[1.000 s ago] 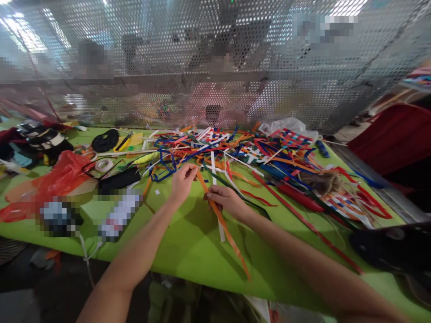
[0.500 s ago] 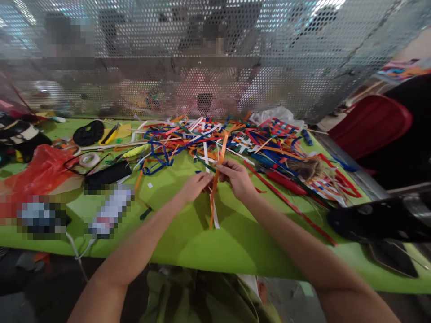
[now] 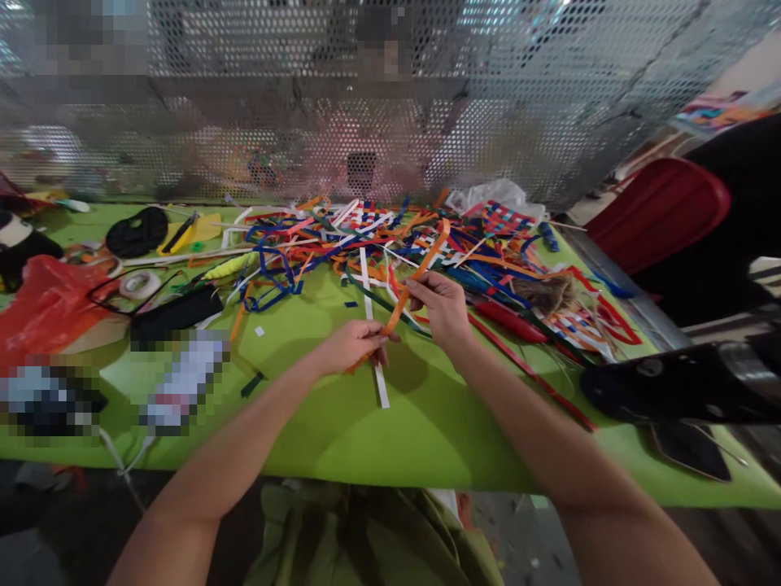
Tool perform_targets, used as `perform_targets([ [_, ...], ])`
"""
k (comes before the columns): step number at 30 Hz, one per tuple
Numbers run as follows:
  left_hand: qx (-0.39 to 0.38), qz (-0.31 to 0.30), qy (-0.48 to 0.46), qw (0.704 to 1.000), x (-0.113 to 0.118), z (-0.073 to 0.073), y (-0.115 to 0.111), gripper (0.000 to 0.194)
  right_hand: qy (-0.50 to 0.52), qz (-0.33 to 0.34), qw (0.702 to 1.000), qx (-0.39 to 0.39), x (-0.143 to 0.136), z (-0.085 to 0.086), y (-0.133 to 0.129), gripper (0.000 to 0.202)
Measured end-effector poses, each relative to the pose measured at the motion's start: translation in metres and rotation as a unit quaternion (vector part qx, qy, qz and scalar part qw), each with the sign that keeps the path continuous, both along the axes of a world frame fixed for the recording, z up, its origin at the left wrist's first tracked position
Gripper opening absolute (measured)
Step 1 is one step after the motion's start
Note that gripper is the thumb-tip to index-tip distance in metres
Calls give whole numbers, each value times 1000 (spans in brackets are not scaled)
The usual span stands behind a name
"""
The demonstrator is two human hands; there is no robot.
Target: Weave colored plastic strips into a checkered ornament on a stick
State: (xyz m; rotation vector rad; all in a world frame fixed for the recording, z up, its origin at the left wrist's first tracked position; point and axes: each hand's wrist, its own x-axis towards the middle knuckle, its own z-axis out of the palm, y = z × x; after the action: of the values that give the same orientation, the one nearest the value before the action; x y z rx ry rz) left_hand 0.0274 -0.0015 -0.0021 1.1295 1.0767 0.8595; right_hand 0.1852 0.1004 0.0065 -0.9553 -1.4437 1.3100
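Orange strip (image 3: 407, 286): pinched at both hands, now slanting up toward far right over green table (image 3: 342, 431); half a second ago near vertical, a second ago trailing down toward near table edge
Left hand (image 3: 352, 344): closed on strip's lower end, shifted nearer and lower than before
Right hand (image 3: 440, 305): fingers closed on strip mid-length, upper end free beyond
White strip (image 3: 372, 342): flat beneath hands, unmoved
Strip heap (image 3: 390, 240): mixed colours, behind hands
Woven mat (image 3: 503, 218): far right of heap
Tape roll (image 3: 139, 284): left, well apart
Judgement: strip drawn clear of heap, under two-handed control
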Motion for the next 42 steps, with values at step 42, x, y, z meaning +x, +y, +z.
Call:
perform_targets([
  [42,99,150,286,941,-13,-11,6,31,-431,263,858,94,-5,6,-19,29],
])
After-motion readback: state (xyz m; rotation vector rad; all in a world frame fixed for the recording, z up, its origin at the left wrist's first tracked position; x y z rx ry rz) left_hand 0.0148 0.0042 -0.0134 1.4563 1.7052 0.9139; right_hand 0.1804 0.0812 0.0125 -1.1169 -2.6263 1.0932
